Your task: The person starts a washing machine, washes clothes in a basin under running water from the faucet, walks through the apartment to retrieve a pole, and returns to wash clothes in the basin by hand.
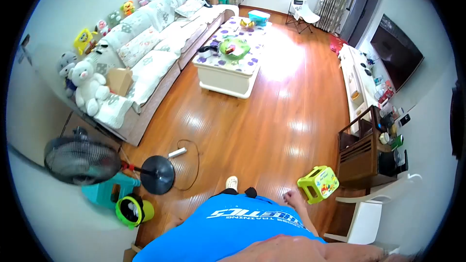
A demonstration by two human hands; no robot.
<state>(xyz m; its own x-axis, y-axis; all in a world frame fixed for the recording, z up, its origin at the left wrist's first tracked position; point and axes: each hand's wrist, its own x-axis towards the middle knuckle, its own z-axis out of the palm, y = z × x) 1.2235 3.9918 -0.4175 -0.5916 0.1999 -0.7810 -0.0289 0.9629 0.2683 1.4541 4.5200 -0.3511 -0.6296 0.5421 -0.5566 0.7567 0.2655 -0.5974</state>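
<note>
My right hand [293, 198] hangs beside the blue shirt [228, 223], its fingers loosely curled with nothing visible in them. Nearest to it is a small lime-green step stool [320, 184] with a printed top, standing on the floor just to the right and not touched. Only a small part of my left hand [174, 222] shows at the shirt's left edge, low over the floor; its fingers cannot be made out. One light-coloured shoe [232, 183] shows in front of the shirt.
On the left stand a pedestal fan [158, 174], a power strip [177, 153] with a trailing cord, a teal stool [104, 191] and a green bin [147, 210]. A sofa [158, 94] and coffee table [225, 81] lie ahead. At right are a white chair [365, 222] and wooden cabinet [359, 162].
</note>
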